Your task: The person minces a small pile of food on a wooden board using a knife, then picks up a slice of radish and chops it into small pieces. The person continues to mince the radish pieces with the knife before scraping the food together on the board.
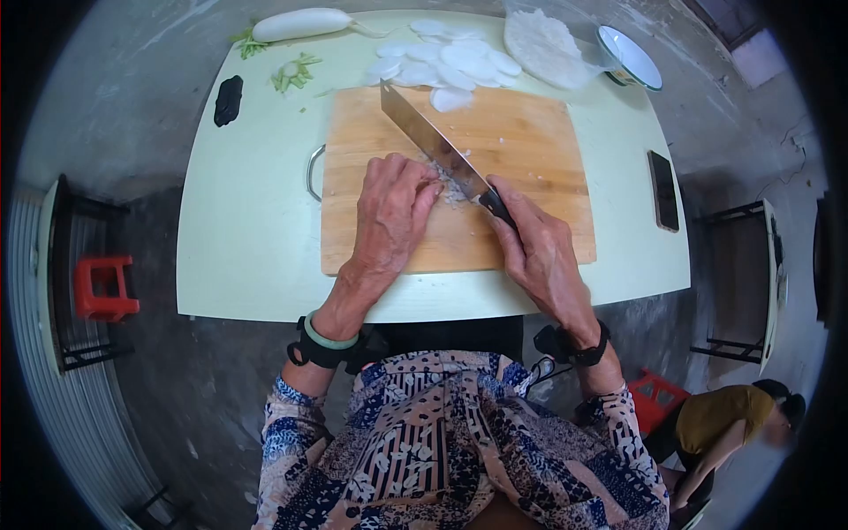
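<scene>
1. 2 hands meet at the middle of the wooden cutting board [530,141]: the left hand [389,216] lies flat with fingers curled down on a small white pile of chopped radish [450,187].
2. Right hand [534,247] is wrapped tight round the handle of the cleaver [433,141].
3. Blade's long axis runs diagonally, from the handle up and away to the left, just beside the left fingertips.
4. Radish slices [450,62] sit well apart at the far edge.
</scene>
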Demonstrator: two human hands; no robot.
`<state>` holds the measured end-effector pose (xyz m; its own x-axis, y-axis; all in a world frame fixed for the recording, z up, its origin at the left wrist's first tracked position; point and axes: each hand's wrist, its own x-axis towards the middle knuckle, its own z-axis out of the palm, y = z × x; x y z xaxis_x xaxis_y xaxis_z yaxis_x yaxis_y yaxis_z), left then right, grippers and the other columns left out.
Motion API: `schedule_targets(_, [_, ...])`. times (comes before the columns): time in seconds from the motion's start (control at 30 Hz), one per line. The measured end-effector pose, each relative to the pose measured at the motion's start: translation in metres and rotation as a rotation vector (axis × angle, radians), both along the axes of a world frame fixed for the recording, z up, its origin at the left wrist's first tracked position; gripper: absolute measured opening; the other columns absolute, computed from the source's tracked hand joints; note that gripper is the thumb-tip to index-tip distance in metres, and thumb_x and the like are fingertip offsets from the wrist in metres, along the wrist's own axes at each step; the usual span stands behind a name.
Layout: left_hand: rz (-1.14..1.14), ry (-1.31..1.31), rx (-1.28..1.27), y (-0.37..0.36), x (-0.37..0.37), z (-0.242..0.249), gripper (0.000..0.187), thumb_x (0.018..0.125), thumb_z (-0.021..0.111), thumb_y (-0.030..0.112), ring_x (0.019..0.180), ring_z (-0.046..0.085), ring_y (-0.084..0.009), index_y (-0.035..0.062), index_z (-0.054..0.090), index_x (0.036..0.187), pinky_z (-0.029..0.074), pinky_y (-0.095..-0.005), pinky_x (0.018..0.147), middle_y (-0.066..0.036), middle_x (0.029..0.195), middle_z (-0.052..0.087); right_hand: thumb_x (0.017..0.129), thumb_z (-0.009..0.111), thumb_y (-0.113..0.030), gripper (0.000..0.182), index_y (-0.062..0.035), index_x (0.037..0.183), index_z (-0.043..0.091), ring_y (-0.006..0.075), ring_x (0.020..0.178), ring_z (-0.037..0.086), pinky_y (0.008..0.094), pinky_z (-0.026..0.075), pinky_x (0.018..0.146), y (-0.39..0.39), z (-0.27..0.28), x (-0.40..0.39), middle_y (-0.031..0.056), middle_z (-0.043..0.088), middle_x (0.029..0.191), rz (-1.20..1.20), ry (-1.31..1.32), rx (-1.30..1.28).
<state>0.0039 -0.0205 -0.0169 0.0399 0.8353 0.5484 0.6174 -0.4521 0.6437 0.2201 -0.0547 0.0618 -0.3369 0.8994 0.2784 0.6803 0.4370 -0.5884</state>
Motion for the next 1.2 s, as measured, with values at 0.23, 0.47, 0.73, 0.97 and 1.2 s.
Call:
schedule_targets(0.23, [0.020, 0.004, -0.031, -0.002, -0.004, 0.000, 0.017, 0.086, 0.080, 0.002, 0.096, 0.059, -0.0351, 0.0046, 0.072, 0.100, 0.051, -0.0468, 0.083, -0.011, 0.098, 0.063, 0.101, 0.065, -0.002, 0.044, -0.0020, 0.145, 0.062, 0.0426, 0.103, 0.077, 0.0455, 0.060, 0.086, -0.008, 0.014, 0.035, 0.0263, 0.075, 0.120, -0.129, 0.024, -0.008])
schedule_targets(0.47, [0.050, 0.013, -0.014, -0.003, -0.003, 0.001, 0.016, 0.088, 0.076, -0.003, 0.098, 0.059, -0.0362, 0.0045, 0.072, 0.102, 0.051, -0.0469, 0.085, -0.012, 0.099, 0.063, 0.099, 0.064, 0.003, 0.049, -0.0044, 0.147, 0.060, 0.0432, 0.099, 0.076, 0.0469, 0.060, 0.082, -0.014, 0.012, 0.058, 0.0260, 0.074, 0.113, -0.285, -0.124, -0.031])
schedule_targets(0.73, [0.077, 0.007, -0.022, -0.002, -0.006, 0.001, 0.016, 0.090, 0.074, -0.002, 0.100, 0.059, -0.0357, 0.0041, 0.071, 0.104, 0.050, -0.0464, 0.088, -0.012, 0.101, 0.064, 0.096, 0.068, 0.003, 0.051, -0.0038, 0.146, 0.060, 0.0447, 0.093, 0.074, 0.0481, 0.059, 0.078, -0.014, 0.019, 0.028, 0.0225, 0.074, 0.112, -0.035, -0.082, -0.001])
schedule_targets(0.97, [0.097, 0.042, -0.055, -0.002, -0.009, 0.000, 0.014, 0.092, 0.075, 0.000, 0.101, 0.059, -0.0336, 0.0025, 0.071, 0.105, 0.049, -0.0450, 0.089, -0.011, 0.102, 0.063, 0.097, 0.068, 0.000, 0.049, -0.0040, 0.145, 0.060, 0.0460, 0.098, 0.073, 0.0495, 0.059, 0.083, 0.017, 0.011, 0.020, 0.0242, 0.074, 0.117, 0.018, -0.096, -0.037])
schedule_targets(1.2, [0.111, 0.058, -0.036, -0.003, -0.010, 0.001, 0.013, 0.092, 0.075, 0.000, 0.101, 0.059, -0.0333, 0.0025, 0.071, 0.104, 0.050, -0.0446, 0.089, -0.011, 0.101, 0.064, 0.098, 0.068, -0.002, 0.048, -0.0031, 0.145, 0.060, 0.0460, 0.097, 0.072, 0.0500, 0.058, 0.082, 0.022, 0.008, 0.008, 0.0245, 0.074, 0.114, 0.076, -0.070, 0.002])
